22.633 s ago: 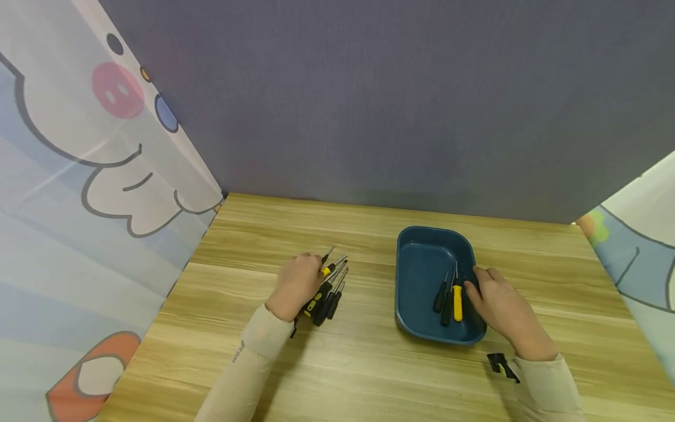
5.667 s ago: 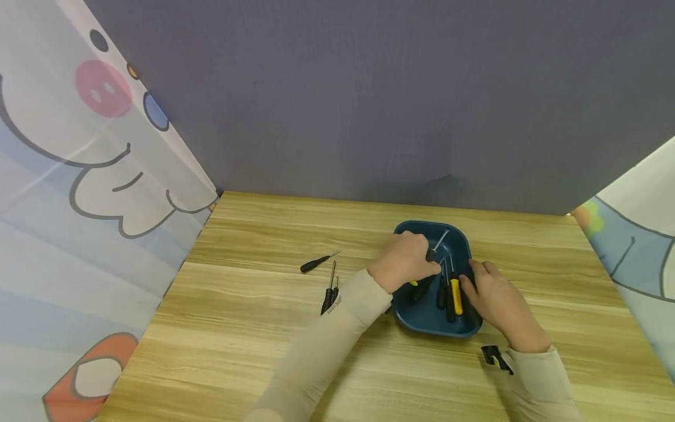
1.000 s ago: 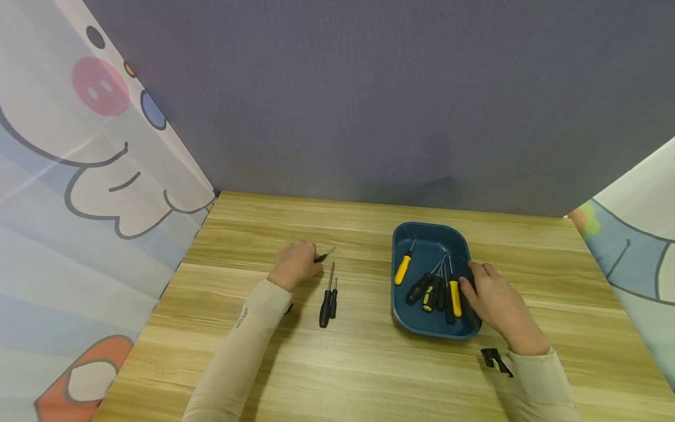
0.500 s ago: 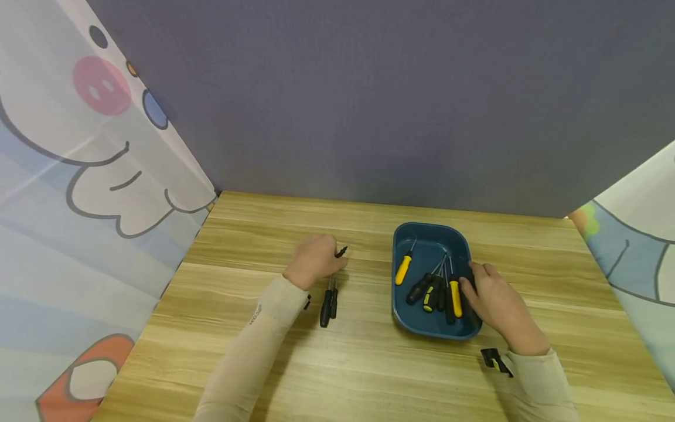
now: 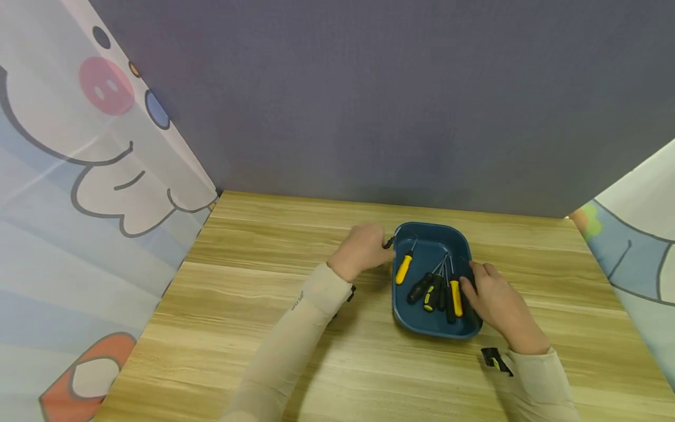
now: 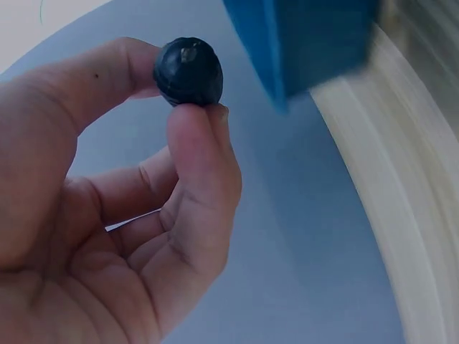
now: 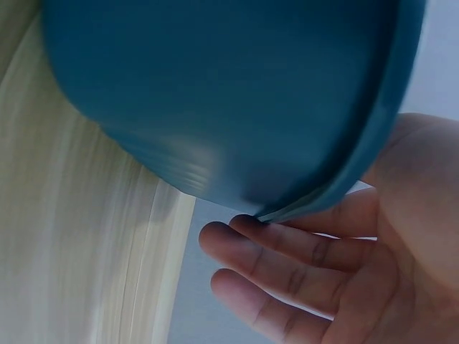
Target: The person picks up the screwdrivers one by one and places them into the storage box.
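My left hand [image 5: 364, 249] pinches a small screwdriver [image 5: 389, 242] at the left rim of a blue plastic bin [image 5: 429, 234]. In the left wrist view the black end of its handle [image 6: 188, 72] sits between thumb and index finger, close to the bin wall [image 6: 315, 43]. My right hand [image 5: 503, 302] holds the bin's right rim, thumb inside and fingers outside; in the right wrist view those fingers [image 7: 287, 265] lie along its outer wall. Inside the bin are a yellow-handled screwdriver [image 5: 404, 269] on the left, another yellow one [image 5: 456, 298] on the right, and several black-handled ones [image 5: 420, 288] between.
A wooden table [image 5: 253, 246] carries everything, with a grey panel [image 5: 337, 105] along its back edge. A printed curtain [image 5: 105, 193] hangs at the left. The left sleeve [image 5: 295, 334] covers the spot where two black screwdrivers lay.
My left hand has carried the small screwdriver rightward from the table to the bin's left rim. The right hand stays on the bin. Compared with much earlier, the bin holds more screwdrivers.
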`<state>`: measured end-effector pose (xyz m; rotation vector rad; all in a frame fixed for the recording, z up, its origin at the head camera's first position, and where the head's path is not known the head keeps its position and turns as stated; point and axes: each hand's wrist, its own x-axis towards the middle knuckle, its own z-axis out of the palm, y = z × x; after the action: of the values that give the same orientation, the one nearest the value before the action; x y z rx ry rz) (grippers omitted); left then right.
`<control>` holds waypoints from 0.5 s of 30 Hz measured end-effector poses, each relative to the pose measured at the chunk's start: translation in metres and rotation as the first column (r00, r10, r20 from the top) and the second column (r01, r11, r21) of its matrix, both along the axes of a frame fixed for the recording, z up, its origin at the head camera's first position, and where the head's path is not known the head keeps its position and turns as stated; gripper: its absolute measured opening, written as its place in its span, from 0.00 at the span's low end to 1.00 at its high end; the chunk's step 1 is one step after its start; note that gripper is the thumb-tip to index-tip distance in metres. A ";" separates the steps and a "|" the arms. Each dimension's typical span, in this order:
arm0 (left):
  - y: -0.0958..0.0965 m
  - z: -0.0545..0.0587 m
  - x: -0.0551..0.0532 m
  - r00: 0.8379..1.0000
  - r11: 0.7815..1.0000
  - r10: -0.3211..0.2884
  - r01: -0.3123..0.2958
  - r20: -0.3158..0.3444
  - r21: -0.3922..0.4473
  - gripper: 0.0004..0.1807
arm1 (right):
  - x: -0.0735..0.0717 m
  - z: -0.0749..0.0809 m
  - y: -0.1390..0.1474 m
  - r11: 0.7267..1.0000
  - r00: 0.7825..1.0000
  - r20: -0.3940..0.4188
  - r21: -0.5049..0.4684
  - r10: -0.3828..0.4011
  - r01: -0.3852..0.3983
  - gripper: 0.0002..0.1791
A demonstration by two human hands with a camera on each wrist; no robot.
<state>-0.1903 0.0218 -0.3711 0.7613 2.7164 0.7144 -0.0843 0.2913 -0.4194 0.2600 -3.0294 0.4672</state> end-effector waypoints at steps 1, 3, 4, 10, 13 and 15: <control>0.008 0.001 0.000 1.000 1.000 -0.018 0.018 0.003 -0.002 0.32 | 0.000 0.000 0.000 1.000 1.000 0.001 0.000 0.000 0.000 0.26; 0.023 0.002 0.000 0.998 0.999 -0.054 0.054 0.011 -0.004 0.32 | 0.000 0.000 0.001 1.000 1.000 0.002 -0.001 0.000 0.000 0.26; 0.030 0.003 0.000 0.997 0.998 -0.070 0.070 0.015 -0.005 0.31 | 0.000 0.000 0.001 1.000 1.000 0.003 -0.002 -0.001 0.001 0.26; 0.068 0.000 0.005 0.992 0.990 -0.124 0.124 0.011 -0.069 0.27 | -0.002 -0.001 0.002 1.000 1.000 0.007 -0.005 -0.003 0.003 0.26; 0.083 -0.006 0.008 0.991 0.986 -0.132 0.133 0.009 -0.100 0.26 | -0.003 -0.002 0.003 1.000 1.000 0.001 -0.005 0.003 -0.003 0.26; 0.092 -0.009 0.011 0.991 0.984 -0.135 0.136 0.024 -0.113 0.25 | -0.003 -0.002 0.004 1.000 1.000 -0.003 -0.008 0.007 -0.008 0.25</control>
<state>-0.1793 0.1137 -0.3803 0.8981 2.6340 0.5268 -0.0870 0.2949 -0.4213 0.2716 -3.0238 0.4783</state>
